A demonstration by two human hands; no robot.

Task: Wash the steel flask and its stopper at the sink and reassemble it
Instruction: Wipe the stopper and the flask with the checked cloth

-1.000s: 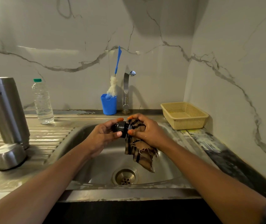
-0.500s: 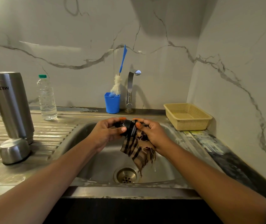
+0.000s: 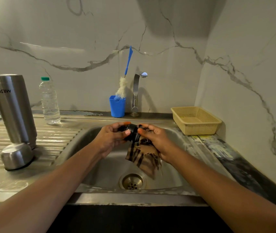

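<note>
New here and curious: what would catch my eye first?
Two hands meet over the sink: the left hand grips a black stopper, the right hand holds a striped cloth against it. At far left a tall steel flask stands on the drainboard, a steel cap by its foot.

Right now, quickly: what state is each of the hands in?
Left hand: holds the black stopper.
Right hand: grips the striped cloth, held against the stopper.

The left hand (image 3: 111, 139) and striped cloth (image 3: 142, 155) are covering most of the black stopper (image 3: 133, 133); the cloth's lower end is blurring.
</note>
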